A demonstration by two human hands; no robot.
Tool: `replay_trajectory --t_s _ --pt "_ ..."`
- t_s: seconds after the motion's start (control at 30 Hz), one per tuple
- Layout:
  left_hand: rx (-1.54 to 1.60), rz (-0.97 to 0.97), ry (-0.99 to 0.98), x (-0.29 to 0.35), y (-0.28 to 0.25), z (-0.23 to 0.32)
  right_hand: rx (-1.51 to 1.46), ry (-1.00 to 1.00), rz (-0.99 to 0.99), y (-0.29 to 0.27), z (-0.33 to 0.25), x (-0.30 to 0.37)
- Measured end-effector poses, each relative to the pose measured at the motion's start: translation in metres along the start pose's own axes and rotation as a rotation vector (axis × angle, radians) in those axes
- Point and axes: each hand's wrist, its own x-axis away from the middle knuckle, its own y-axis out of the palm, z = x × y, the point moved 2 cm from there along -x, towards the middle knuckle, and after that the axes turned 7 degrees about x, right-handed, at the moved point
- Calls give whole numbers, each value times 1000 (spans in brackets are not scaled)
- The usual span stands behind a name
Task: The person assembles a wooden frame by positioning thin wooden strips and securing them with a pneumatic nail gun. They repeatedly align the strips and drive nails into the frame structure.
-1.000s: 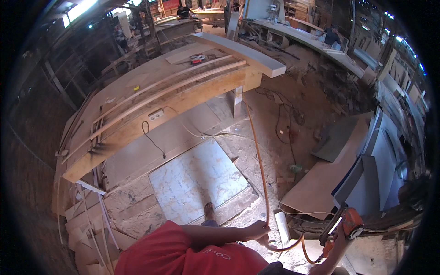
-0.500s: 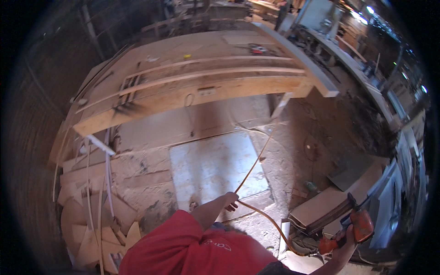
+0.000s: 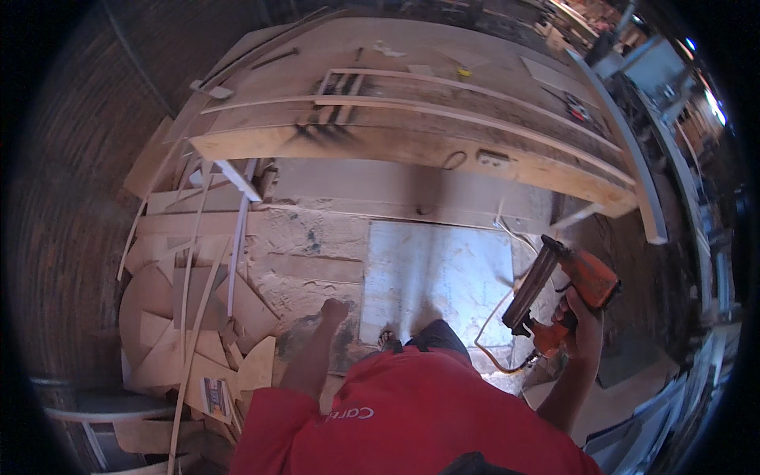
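In my right hand (image 3: 584, 318), fingers wrapped round the handle, is an orange and dark nail gun (image 3: 592, 277) with a long magazine, held up at the right. A yellowish air hose (image 3: 481, 332) runs from the base of its handle and curves over the floor toward the bench. My left hand (image 3: 336, 309) is curled closed above the dusty floor, apart from the hose, and nothing shows in it. Ahead stands a low wide workbench with a thick wooden front beam (image 3: 412, 150). Thin wooden strips (image 3: 467, 116) lie lengthwise on its top.
A pale sheet (image 3: 443, 269) lies on the floor before me. Board offcuts (image 3: 186, 297) and long thin slats (image 3: 190, 348) are heaped at the left, with a small printed box (image 3: 215, 396) among them. Pliers (image 3: 576, 107) rest on the bench near a grey-edged board (image 3: 625, 154).
My left hand has let go of the hose and moved left. The nail gun has been raised in my right hand. My view has turned to the left.
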Motion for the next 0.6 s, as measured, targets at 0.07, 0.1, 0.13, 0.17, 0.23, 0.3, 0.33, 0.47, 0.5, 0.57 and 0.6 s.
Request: replay_trajectory --t_s 0.07,0.1,0.13,0.17,0.23,0.3,0.33,0.47,0.5,0.57,0.6 --pt "-106 95 -4 -12 -26 -23 -138 46 -134 48 -4 -43" --pt "49 136 -13 -14 -33 -33 -251 96 -263 75 -14 -60" --pt "196 169 -14 -13 -34 -35 -244 88 -295 95 -20 -79" --pt "344 206 -10 -15 -39 -35 -238 77 -330 118 -26 -98" --pt "413 274 -19 -21 -53 -28 -179 43 -375 155 -31 -140" --pt "426 353 16 -30 -71 -24 -83 32 -358 193 -30 -182" --pt "362 395 34 -32 -82 -15 -26 27 -344 210 -29 -203" --pt "232 549 73 -37 -139 16 95 6 -448 281 -25 -296" --pt "231 575 76 -39 -153 20 116 -11 -516 299 -27 -319" --pt "270 641 163 -44 -194 50 62 -25 -532 344 -36 -345" --pt "296 671 209 -52 -210 68 41 -36 -537 364 -43 -357"
